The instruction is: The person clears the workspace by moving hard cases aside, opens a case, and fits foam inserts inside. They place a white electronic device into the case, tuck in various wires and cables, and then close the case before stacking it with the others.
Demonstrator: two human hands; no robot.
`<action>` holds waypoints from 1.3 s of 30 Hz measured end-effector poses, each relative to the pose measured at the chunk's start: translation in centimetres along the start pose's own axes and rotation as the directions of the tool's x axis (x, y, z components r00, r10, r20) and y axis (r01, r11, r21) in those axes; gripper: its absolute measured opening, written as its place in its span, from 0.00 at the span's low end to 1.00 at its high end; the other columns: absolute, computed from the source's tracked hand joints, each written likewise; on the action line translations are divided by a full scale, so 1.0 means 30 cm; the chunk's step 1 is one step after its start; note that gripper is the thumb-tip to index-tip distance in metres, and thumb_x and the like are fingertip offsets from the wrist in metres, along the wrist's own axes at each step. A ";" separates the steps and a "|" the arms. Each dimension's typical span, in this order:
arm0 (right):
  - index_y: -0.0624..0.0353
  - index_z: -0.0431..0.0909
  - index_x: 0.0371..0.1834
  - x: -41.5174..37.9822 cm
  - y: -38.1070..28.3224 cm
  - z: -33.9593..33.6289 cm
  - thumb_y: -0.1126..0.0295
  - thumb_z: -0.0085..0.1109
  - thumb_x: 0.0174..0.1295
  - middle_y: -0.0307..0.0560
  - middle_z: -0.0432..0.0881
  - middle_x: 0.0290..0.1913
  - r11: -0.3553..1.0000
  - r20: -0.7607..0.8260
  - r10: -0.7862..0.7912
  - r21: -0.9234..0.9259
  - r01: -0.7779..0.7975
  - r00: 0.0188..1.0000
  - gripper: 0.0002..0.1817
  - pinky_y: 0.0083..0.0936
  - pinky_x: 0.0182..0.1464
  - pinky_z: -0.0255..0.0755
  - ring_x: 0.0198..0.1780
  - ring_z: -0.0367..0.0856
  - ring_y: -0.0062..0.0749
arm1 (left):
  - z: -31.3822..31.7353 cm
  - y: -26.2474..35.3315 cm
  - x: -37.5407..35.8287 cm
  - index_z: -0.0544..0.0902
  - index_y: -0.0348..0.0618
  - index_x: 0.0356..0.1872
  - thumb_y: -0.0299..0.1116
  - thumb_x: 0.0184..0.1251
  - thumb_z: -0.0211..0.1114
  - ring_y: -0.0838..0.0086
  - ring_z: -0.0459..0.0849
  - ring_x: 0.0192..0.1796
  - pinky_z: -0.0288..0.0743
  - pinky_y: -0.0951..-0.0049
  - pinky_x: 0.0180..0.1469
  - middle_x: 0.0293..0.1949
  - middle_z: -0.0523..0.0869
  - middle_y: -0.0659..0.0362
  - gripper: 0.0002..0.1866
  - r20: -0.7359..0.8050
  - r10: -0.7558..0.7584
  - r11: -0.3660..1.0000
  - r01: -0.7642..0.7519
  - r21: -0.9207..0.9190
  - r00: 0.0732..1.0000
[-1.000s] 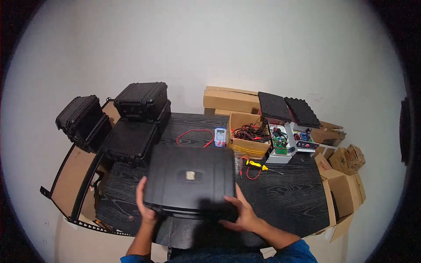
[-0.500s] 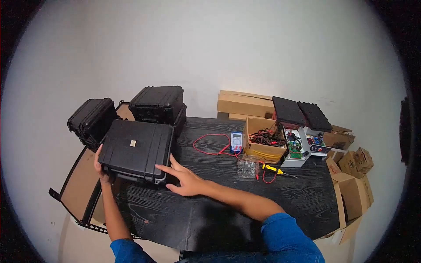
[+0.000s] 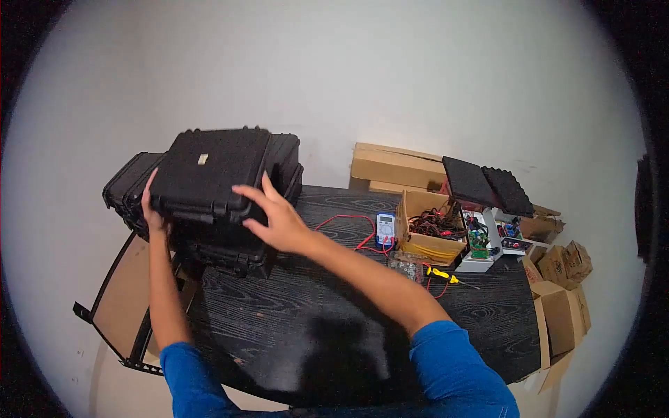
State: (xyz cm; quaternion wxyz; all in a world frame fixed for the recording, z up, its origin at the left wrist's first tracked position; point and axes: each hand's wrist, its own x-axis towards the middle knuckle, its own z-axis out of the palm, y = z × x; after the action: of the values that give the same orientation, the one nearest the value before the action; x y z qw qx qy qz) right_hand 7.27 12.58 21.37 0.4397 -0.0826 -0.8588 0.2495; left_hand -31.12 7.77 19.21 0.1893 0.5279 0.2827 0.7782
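Note:
A black hard case (image 3: 209, 174) with a small pale label on its lid is held up between my two hands. My left hand (image 3: 154, 203) presses along its left side, fingers wrapped round the edge. At the front right corner, my right hand (image 3: 277, 221) grips with its thumb at the front and its fingers spread over the lid and side. Directly below, a lower black case section (image 3: 230, 258) with latches shows at the left of the dark table (image 3: 293, 313); most of it is hidden by the held case.
More black cases (image 3: 129, 184) stand at the left, with others (image 3: 287, 157) behind. To the right are a multimeter (image 3: 385, 230) with red leads, a cardboard box (image 3: 435, 247) of cables, a yellow screwdriver (image 3: 439, 273), opened white units (image 3: 479, 261) with circuit boards and black foam sheets (image 3: 467, 182).
Both hands have moved up and away from me with the labelled case. The lower section with latches now shows beneath it. The view has shifted slightly.

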 end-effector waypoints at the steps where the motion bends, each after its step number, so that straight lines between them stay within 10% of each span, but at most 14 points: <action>1: 0.36 0.66 0.80 0.042 0.018 -0.010 0.73 0.70 0.64 0.97 0.43 0.79 1.000 -0.021 -0.003 -0.018 0.003 1.000 0.40 0.47 0.78 0.66 0.77 0.62 0.84 | 0.033 -0.011 0.052 0.72 0.35 0.76 0.55 0.82 0.51 0.57 0.78 0.72 0.67 0.56 0.78 0.72 0.79 0.48 0.36 -0.025 -0.023 1.000 0.023 -0.015 0.999; 5: 0.40 0.67 0.78 0.166 0.103 -0.044 0.72 0.70 0.66 0.87 0.60 0.77 0.996 -0.088 0.089 0.022 -0.087 0.992 0.37 0.52 0.82 0.57 0.85 0.46 0.78 | 0.076 -0.112 0.227 0.76 0.36 0.73 0.52 0.84 0.51 0.59 0.80 0.71 0.69 0.57 0.76 0.70 0.82 0.49 0.32 -0.145 -0.153 0.987 0.145 -0.066 0.977; 8: 0.41 0.68 0.76 0.223 0.241 -0.034 0.72 0.71 0.66 0.68 0.71 0.73 0.985 -0.187 0.072 -0.140 -0.099 0.980 0.36 0.42 0.67 0.75 0.67 0.79 0.56 | 0.009 -0.256 0.353 0.78 0.34 0.72 0.53 0.84 0.54 0.61 0.81 0.69 0.70 0.59 0.75 0.67 0.83 0.51 0.31 -0.071 -0.199 0.974 0.189 -0.123 0.978; 13: 0.40 0.69 0.76 0.269 0.258 -0.064 0.70 0.72 0.66 0.59 0.78 0.58 0.984 -0.180 0.177 0.003 -0.179 0.968 0.35 0.39 0.64 0.76 0.61 0.82 0.52 | 0.053 -0.278 0.417 0.80 0.34 0.69 0.58 0.87 0.50 0.60 0.84 0.64 0.75 0.62 0.70 0.64 0.85 0.49 0.34 -0.139 -0.228 0.974 0.228 -0.014 0.964; 20: 0.37 0.67 0.78 0.313 0.277 -0.055 0.66 0.74 0.65 0.74 0.75 0.70 0.966 -0.201 0.207 -0.110 -0.232 0.957 0.38 0.50 0.72 0.72 0.73 0.75 0.69 | 0.121 -0.250 0.422 0.87 0.37 0.61 0.53 0.87 0.53 0.59 0.86 0.62 0.76 0.63 0.67 0.62 0.88 0.48 0.28 -0.358 0.183 0.737 0.114 0.667 0.916; 22: 0.37 0.65 0.81 0.305 0.275 -0.057 0.64 0.74 0.65 0.79 0.70 0.73 0.959 -0.181 0.214 -0.150 -0.242 0.960 0.41 0.53 0.74 0.71 0.74 0.71 0.75 | 0.204 -0.246 0.369 0.87 0.37 0.60 0.49 0.86 0.56 0.56 0.85 0.64 0.75 0.61 0.69 0.63 0.87 0.46 0.24 -0.332 0.288 0.687 0.048 0.725 0.898; 23: 0.37 0.63 0.82 0.292 0.273 -0.057 0.63 0.74 0.65 0.81 0.67 0.75 0.957 -0.169 0.213 -0.162 -0.240 0.962 0.42 0.54 0.74 0.70 0.74 0.70 0.78 | 0.235 -0.263 0.335 0.86 0.41 0.62 0.45 0.82 0.62 0.49 0.78 0.72 0.68 0.56 0.74 0.69 0.82 0.43 0.21 -0.019 0.572 0.393 -0.253 0.884 0.820; 25: 0.39 0.59 0.85 0.256 0.251 -0.072 0.63 0.72 0.66 0.85 0.60 0.78 0.960 -0.166 0.183 -0.184 -0.213 0.969 0.45 0.55 0.75 0.69 0.74 0.68 0.82 | 0.455 -0.148 0.165 0.77 0.54 0.73 0.64 0.62 0.75 0.50 0.56 0.85 0.39 0.22 0.79 0.80 0.70 0.55 0.42 0.219 0.390 0.219 -0.321 0.921 0.895; 27: 0.41 0.55 0.87 0.165 0.181 -0.080 0.64 0.71 0.67 0.87 0.54 0.80 0.965 -0.166 0.139 -0.200 -0.171 0.976 0.46 0.56 0.76 0.68 0.73 0.68 0.83 | 0.490 -0.179 0.131 0.77 0.59 0.74 0.75 0.49 0.76 0.52 0.55 0.86 0.30 0.12 0.74 0.80 0.70 0.61 0.52 0.277 0.327 0.091 -0.322 0.942 0.903; 33: 0.49 0.55 0.87 -0.302 0.023 -0.148 0.68 0.65 0.69 0.62 0.49 0.88 0.996 0.262 0.065 -0.069 -0.048 0.963 0.44 0.46 0.83 0.59 0.84 0.59 0.61 | 0.492 -0.159 0.216 0.78 0.63 0.73 0.81 0.45 0.71 0.55 0.58 0.85 0.31 0.12 0.75 0.77 0.73 0.65 0.54 0.220 0.080 0.050 -0.225 0.973 0.972; 39: 0.49 0.64 0.83 -0.844 -0.077 -0.228 0.67 0.63 0.72 0.52 0.65 0.84 0.969 0.450 0.245 -0.096 -0.227 0.859 0.36 0.44 0.78 0.71 0.79 0.70 0.51 | 0.504 -0.226 0.287 0.77 0.61 0.73 0.78 0.45 0.73 0.55 0.58 0.85 0.33 0.12 0.74 0.78 0.73 0.65 0.53 0.217 0.016 0.061 -0.218 0.974 0.976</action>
State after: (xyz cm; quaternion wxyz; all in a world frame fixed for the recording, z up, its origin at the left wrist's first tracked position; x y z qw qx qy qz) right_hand 28.08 3.89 7.77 0.1889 -0.1346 -0.9263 0.2968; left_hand -20.29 21.71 25.28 -0.2639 0.5917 0.6778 0.3475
